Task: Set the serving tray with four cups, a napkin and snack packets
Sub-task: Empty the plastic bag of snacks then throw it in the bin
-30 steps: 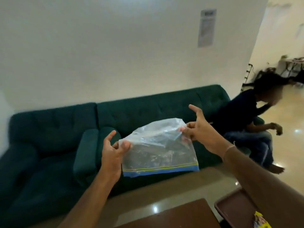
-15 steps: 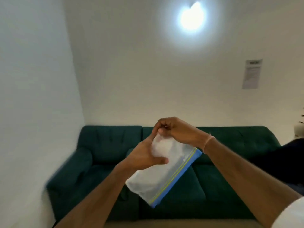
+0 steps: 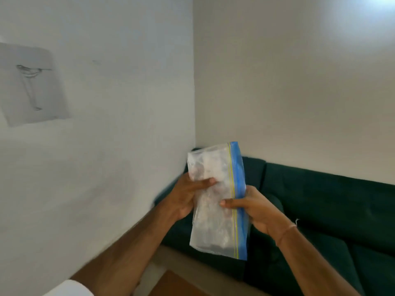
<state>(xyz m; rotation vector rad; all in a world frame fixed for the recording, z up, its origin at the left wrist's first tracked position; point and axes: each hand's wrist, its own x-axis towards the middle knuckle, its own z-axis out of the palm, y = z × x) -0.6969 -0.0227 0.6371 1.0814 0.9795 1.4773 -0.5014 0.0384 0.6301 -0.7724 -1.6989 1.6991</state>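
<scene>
I hold a clear zip-lock bag [image 3: 215,212] with a blue and yellow seal strip upright in front of me, the strip running down its right side. My left hand [image 3: 186,197] grips its left edge with the thumb across the front. Gripping the bag at the seal strip is my right hand [image 3: 254,208], thumb pressed on the plastic. The bag's contents are blurred and pale; I cannot tell what they are. No tray, cups or napkin are in view.
A dark green sofa [image 3: 333,212] runs along the far wall behind the bag. A white wall [image 3: 106,146] with a pale sketch sheet [image 3: 32,84] stands close on the left. A brown wooden surface [image 3: 177,285] shows at the bottom edge.
The view has swung left toward the room corner. The bag has turned from a slant to upright, and my right hand has dropped from its top to the seal strip.
</scene>
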